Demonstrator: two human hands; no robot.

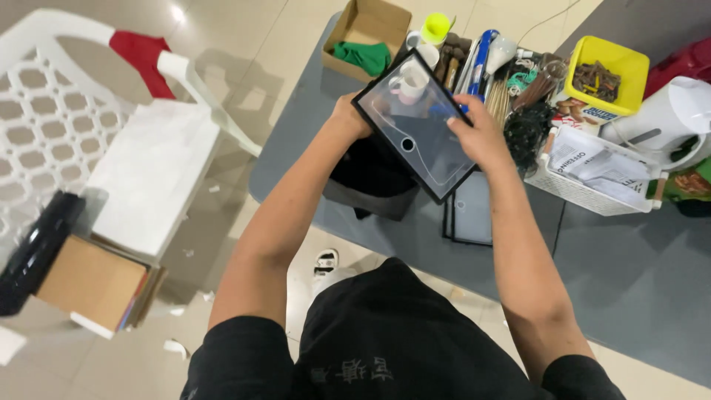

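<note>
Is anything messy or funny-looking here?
Yes. Small white paper scraps lie scattered on the tiled floor beside the white plastic chair. A red cloth hangs askew over the chair's arm. The black-framed clear panel held by both hands looks undamaged.

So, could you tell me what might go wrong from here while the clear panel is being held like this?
1. The black-framed clear panel is held above the grey table only at its edges by the left hand and right hand; it could slip and drop.
2. Its far corner sits near the white mug and the crowded tools; tilting might knock them.
</note>
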